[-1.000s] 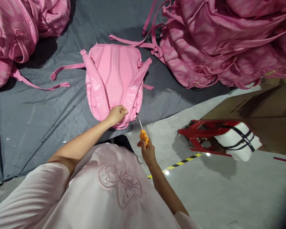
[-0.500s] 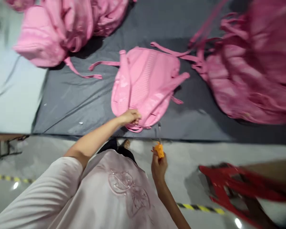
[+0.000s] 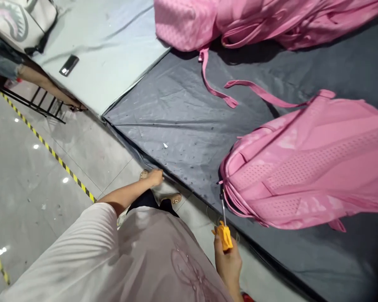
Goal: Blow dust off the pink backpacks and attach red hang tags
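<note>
A pink backpack (image 3: 302,176) lies on the dark-covered table with its straps and perforated back panel facing up. My right hand (image 3: 228,260) grips an orange tool (image 3: 224,235) that has a thin metal shaft with a dark tip. That tip is beside the pink backpack's near left end; I cannot tell whether they touch. Off to the left, my left hand (image 3: 156,177) is closed at the table's front edge, away from the backpack. Whatever is in its fingers, if anything, is hidden.
More pink backpacks (image 3: 255,25) lie along the back. A pale-covered table (image 3: 113,71) adjoins on the left, bearing a phone (image 3: 69,65) and a white bag (image 3: 25,21). Another person's leg (image 3: 47,86) shows there by a black rack (image 3: 40,105). Striped tape (image 3: 63,163) crosses the floor.
My view has swung left, so the backpack appears farther right and larger. My left hand has come off the backpack to the table edge. The orange tool stays in my right hand.
</note>
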### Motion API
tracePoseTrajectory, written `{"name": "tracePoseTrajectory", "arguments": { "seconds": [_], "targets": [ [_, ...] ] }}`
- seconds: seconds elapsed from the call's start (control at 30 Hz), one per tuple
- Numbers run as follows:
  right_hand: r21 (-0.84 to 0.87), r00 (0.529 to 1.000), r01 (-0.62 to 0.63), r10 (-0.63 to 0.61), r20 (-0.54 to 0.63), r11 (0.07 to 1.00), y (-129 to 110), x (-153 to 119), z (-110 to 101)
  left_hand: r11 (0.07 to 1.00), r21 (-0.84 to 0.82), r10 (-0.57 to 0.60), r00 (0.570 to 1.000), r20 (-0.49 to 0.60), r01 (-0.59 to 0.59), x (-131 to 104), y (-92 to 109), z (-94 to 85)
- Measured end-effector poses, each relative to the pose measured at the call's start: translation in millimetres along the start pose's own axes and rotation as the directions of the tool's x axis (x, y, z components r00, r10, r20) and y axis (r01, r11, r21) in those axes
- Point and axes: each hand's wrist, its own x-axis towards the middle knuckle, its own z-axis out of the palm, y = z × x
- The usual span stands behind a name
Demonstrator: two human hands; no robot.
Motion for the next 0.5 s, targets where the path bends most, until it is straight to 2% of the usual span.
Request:
{"name": "tracePoseTrajectory", "arguments": {
  "seconds": [0.07, 0.17, 0.2, 0.27, 0.33, 0.4, 0.43, 0.5],
  "targets": [
    [-0.028, 0.997, 0.017, -0.014, 0.074, 0.999, -1.8, -5.9, 15.4, 0.995, 0.093, -0.031, 0.999, -0.038, 0.034, 25.1, -52.5, -9.1],
    [-0.114, 0.963, 0.134, -0.102, 0.249, 0.984, -15.9, -18.5, 46.0, 0.983, 0.18, 0.032, 0.999, 0.026, -0.037, 69.7, -112.2, -13.5],
    [-0.144, 0.933, 0.203, -0.147, 0.328, 0.968, -25.1, -22.3, 59.2, 0.978, 0.194, 0.067, 0.995, 0.069, -0.079, 80.3, -127.7, -11.1],
    [-0.191, 0.839, 0.358, -0.225, 0.496, 0.914, -49.2, -26.1, 92.0, 0.964, 0.202, 0.146, 0.978, 0.151, -0.175, 86.7, -153.8, -2.0],
    [-0.224, 0.724, 0.501, -0.263, 0.637, 0.836, -77.3, -22.5, 133.4, 0.945, 0.19, 0.23, 0.953, 0.2, -0.268, 69.7, -175.6, 7.3],
    [-0.264, 0.631, 0.616, -0.265, 0.729, 0.742, -104.0, -12.7, 179.5, 0.923, 0.174, 0.306, 0.929, 0.21, -0.343, 34.1, -195.4, 12.0],
    [-0.293, 0.599, 0.661, -0.25, 0.761, 0.691, -115.2, -6.9, 202.2, 0.908, 0.164, 0.354, 0.915, 0.195, -0.386, 12.9, -204.8, 12.3],
    [-0.381, 0.58, 0.698, -0.165, 0.798, 0.606, -130.7, 2.8, 241.5, 0.866, 0.141, 0.463, 0.876, 0.134, -0.479, -27.8, -221.9, 8.9]
  ]
}}
